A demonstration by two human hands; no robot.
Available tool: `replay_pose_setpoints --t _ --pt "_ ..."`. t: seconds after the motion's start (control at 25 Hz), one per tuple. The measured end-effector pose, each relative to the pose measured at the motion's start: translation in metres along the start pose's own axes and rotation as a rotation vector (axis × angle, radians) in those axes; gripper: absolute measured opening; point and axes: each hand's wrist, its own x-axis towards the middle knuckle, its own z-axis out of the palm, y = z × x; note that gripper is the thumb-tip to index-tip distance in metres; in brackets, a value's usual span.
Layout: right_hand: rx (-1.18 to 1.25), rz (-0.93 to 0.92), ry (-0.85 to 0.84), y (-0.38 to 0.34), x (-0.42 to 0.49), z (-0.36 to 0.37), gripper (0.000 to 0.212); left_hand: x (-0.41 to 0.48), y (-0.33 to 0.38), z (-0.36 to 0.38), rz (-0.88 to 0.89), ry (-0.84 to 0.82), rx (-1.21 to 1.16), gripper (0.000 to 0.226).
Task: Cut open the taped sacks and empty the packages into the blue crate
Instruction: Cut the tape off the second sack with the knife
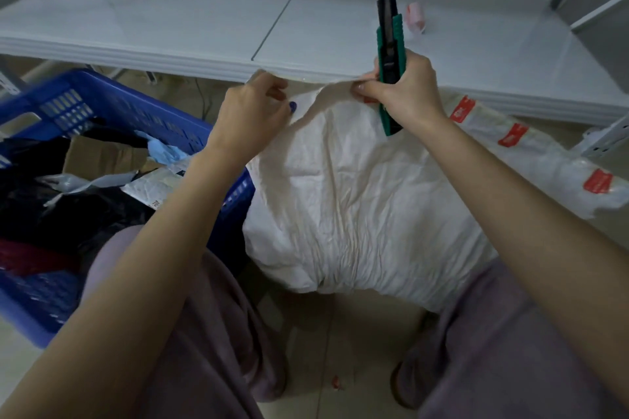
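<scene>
On my feed the sack's [357, 197] on the floor, crate [102, 105] against its left side, left hand [253, 112] pinching its top edge, right hand [408, 92] with fingers [369, 88] curled round a knife [389, 44], blade up, pinching that edge too.

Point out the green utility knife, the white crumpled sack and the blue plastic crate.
green utility knife [399, 41]: head view, green handle below the blade
white crumpled sack [357, 197]: head view, middle of front face
blue plastic crate [143, 112]: head view, far slatted wall

The sack [357, 207] is parked on the floor [357, 333], crate [143, 102] set just left with packages [102, 160] piled inside, shelf [170, 27] behind both.
</scene>
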Motion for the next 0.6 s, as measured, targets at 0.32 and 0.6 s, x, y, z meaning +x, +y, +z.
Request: replay_pose_setpoints --t 0.32,0.6 --pt "0.064 -0.092 0.119 -0.079 0.005 -0.044 0.035 0.014 0.056 -0.067 0.033 0.150 -0.074 0.024" --pt "0.219 -0.315 0.228 -0.193 0.010 -0.093 0.037 0.024 0.117 -0.152 0.095 0.304 -0.229 0.024"
